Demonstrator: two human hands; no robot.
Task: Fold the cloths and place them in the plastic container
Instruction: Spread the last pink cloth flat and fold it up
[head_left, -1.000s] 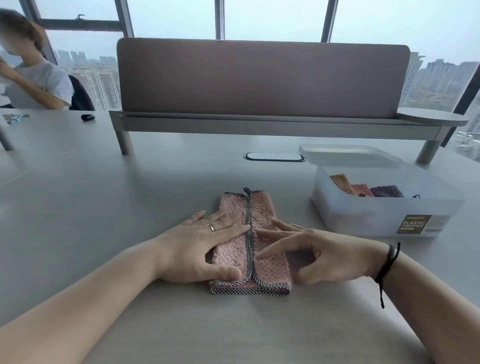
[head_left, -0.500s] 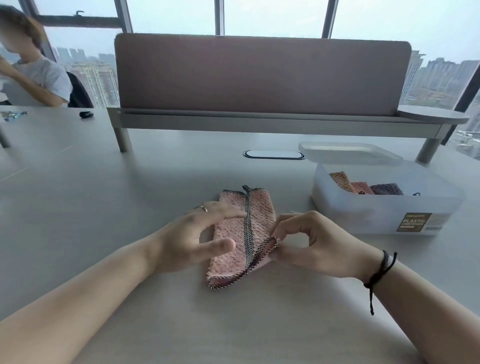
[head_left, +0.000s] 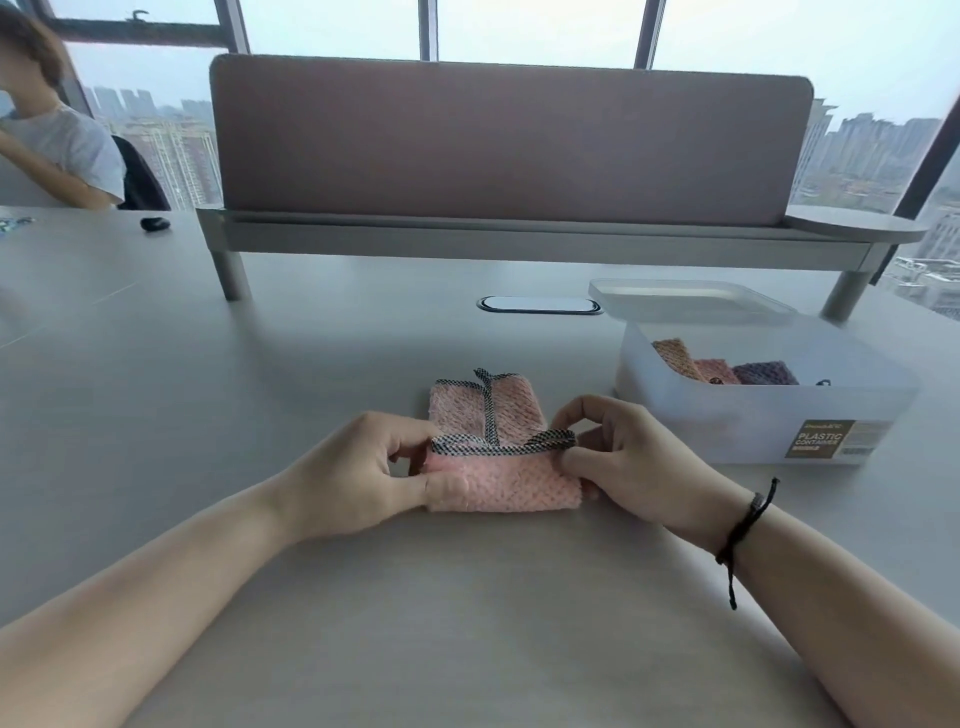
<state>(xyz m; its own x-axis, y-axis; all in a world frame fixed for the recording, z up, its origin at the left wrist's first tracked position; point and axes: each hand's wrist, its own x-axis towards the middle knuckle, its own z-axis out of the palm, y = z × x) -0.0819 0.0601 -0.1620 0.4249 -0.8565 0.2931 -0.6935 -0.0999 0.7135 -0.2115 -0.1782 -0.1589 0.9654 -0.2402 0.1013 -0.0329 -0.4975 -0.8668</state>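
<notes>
Two hands, left hand (head_left: 358, 480) and right hand (head_left: 631, 457), pinch the checker-trimmed near edge of a pink waffle-textured cloth (head_left: 498, 441), doubled over itself on the table (head_left: 208, 415).

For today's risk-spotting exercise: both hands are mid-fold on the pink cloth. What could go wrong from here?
1. The left hand and right hand pinch only the pink cloth at its lifted edge, so the fold may land skewed or spring open.
2. The plastic container already holds cloths, so space may be tight.
</notes>
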